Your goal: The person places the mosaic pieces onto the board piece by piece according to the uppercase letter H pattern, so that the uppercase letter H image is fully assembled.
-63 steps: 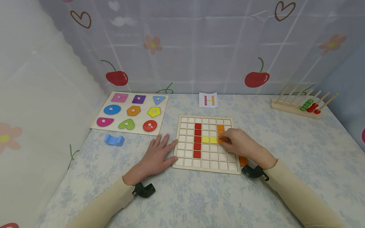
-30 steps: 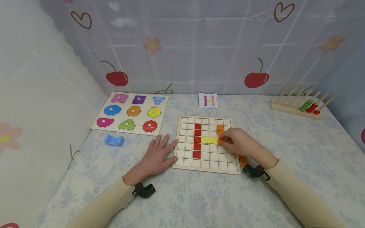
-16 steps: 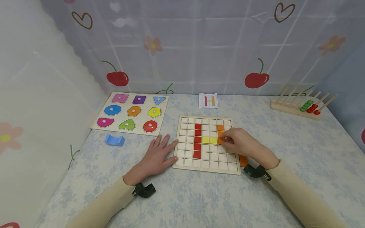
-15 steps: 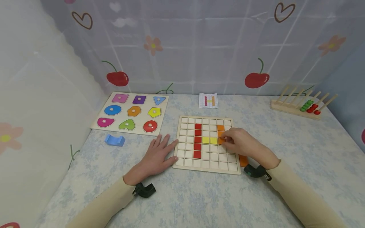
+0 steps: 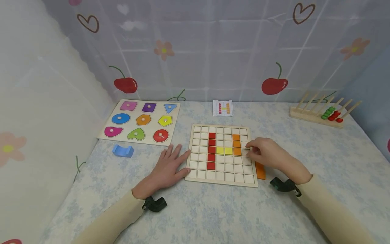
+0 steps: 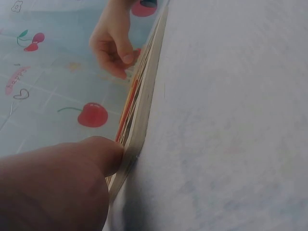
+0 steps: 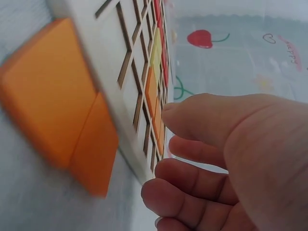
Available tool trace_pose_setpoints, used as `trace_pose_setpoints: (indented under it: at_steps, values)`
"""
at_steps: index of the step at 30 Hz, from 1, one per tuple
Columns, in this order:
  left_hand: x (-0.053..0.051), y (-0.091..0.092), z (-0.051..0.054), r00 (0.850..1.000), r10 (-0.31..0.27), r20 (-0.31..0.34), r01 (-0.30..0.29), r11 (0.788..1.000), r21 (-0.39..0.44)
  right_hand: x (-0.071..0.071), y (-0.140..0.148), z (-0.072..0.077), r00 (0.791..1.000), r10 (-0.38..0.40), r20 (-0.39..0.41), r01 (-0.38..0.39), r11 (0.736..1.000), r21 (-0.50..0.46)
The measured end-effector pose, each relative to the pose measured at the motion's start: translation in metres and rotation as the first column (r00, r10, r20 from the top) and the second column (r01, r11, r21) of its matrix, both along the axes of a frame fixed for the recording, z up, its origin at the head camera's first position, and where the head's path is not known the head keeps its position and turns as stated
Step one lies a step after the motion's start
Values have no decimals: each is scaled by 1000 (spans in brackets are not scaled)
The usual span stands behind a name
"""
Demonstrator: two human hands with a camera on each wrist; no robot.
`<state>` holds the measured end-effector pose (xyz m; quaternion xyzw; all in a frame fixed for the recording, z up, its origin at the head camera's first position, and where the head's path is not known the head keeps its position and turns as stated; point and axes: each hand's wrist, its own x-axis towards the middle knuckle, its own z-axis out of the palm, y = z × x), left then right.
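A wooden grid board lies on the table. Its cells hold a column of several red tiles, two yellow tiles and a column of three orange tiles. My left hand rests flat with spread fingers, its thumb and index fingertip touching the board's left edge. Over the board's right edge hovers my right hand, beside the orange column. In the right wrist view its thumb and bent fingers stand apart with nothing between them. Two loose orange tiles lie against the board's right side.
A shape puzzle board with knobbed pieces lies at the back left, a blue curved block in front of it. Behind the grid is a small pattern card. A wooden peg rack with beads stands at the back right.
My right hand has come off the lowest orange tile and moved right, leaving that tile seated in its cell and in full view. The left hand has stayed put.
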<state>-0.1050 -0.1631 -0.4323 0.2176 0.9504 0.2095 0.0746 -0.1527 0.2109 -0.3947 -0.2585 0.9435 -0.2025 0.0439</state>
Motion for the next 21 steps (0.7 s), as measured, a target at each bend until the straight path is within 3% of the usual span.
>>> trace_pose_setpoints:
  at_steps: [10,21]
  values:
    - [0,-1,-1,1000,6,-6,-6,1000,-9,14,25,-5,1000,-19,-5,19,1000,18]
    - [0,0,0,1000,5,6,-5,1000,-14,24,33,-6,1000,-7,-20,8,1000,4]
